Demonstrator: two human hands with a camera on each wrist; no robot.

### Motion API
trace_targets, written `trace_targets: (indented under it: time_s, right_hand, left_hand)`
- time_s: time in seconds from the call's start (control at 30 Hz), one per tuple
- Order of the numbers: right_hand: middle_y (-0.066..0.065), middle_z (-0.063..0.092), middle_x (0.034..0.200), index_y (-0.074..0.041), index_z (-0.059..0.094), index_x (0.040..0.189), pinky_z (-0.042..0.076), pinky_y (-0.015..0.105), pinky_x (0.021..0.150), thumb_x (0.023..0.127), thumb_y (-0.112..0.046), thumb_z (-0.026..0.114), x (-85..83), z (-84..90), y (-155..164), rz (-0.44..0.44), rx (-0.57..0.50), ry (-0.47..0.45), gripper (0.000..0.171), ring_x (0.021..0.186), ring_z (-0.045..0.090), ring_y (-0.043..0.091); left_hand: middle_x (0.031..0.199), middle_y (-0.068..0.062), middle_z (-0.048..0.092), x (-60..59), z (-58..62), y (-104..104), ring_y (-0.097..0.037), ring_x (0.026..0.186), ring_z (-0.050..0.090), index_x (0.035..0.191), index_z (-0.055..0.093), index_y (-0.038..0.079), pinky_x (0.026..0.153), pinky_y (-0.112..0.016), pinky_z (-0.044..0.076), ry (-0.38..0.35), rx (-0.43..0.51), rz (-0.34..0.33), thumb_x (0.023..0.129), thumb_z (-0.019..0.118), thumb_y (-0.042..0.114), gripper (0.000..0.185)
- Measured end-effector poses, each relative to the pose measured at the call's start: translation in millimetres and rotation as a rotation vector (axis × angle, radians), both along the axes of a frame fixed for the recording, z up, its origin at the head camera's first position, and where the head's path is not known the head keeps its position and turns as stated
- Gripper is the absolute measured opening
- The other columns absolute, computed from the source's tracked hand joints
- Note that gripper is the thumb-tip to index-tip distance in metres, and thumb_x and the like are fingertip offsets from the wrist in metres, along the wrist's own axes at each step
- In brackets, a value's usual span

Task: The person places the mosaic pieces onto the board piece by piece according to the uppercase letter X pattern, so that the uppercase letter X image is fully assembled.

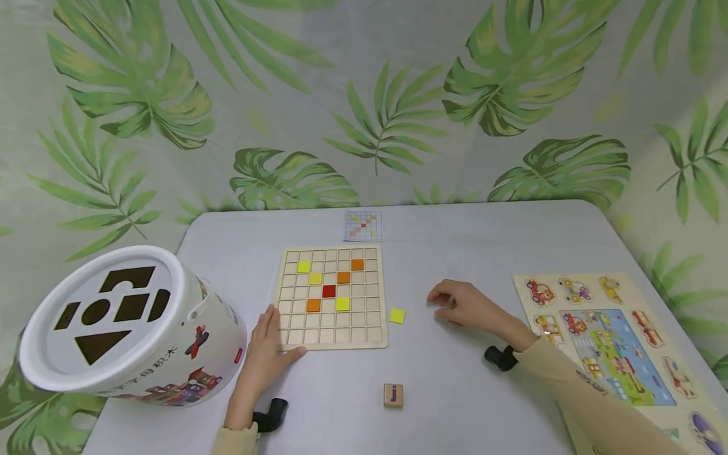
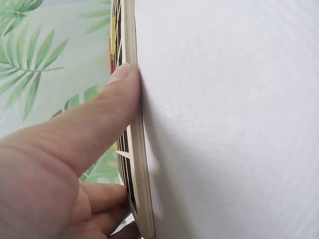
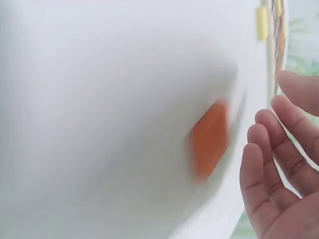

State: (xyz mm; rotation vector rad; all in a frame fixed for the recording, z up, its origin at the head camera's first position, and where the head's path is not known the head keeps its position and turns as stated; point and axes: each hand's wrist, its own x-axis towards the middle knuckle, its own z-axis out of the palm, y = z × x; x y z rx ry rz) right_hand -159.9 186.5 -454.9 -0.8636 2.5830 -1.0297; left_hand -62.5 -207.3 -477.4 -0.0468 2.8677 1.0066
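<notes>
A wooden grid board (image 1: 368, 322) carries several yellow and orange tiles and one red tile (image 1: 328, 291), laid in crossing diagonals. At its lower left corner rests my left hand (image 1: 263, 346), its fingers along the left side and its thumb (image 2: 117, 97) touching the near edge. My right hand (image 1: 471, 308) hovers right of the board, fingers loosely bent, with nothing seen between thumb and fingertips. Near those fingers, the right wrist view has a blurred orange tile (image 3: 210, 142) over the white table; in the head view it is hidden. A loose yellow tile (image 1: 397, 316) lies between board and right hand.
Behind the board lies a small pattern card (image 1: 363, 226) showing a coloured cross. A white shape-sorter bucket (image 1: 210, 341) stands at the left. A wooden block (image 1: 393, 395) with a letter sits in front; a picture puzzle board (image 1: 540, 297) lies at the right, under the right forearm.
</notes>
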Motion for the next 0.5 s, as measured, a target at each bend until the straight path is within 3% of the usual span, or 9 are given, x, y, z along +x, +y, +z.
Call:
trace_targets:
  time_s: [0.23, 0.5]
  right_hand:
    - [-0.001, 0.056, 0.092, -0.005, 0.064, 0.099, 0.048, 0.028, 0.07, 0.076, -0.002, 0.077, 15.0, -8.5, 35, -0.038, 0.083, 0.066, 0.026, 0.084, 0.055, 0.017]
    - [-0.002, 0.055, 0.088, -0.004, 0.063, 0.099, 0.047, 0.029, 0.07, 0.073, 0.006, 0.07, 14.1, -12.3, 19, -0.072, 0.112, 0.08, 0.029, 0.08, 0.051, 0.014]
  left_hand:
    - [0.156, -0.026, 0.006, -0.2, 2.3, -1, -0.045, 0.141, 0.003, 0.147, 0.013, -0.012, 0.108, -0.06, 0.011, -0.01, -0.008, -0.002, 0.081, 0.077, 0.021, 0.098]
    - [0.156, -0.024, 0.004, -0.7, 0.3, 0, -0.044, 0.141, 0.001, 0.148, 0.012, -0.011, 0.109, -0.059, 0.01, -0.025, 0.003, -0.001, 0.082, 0.077, 0.022, 0.098]
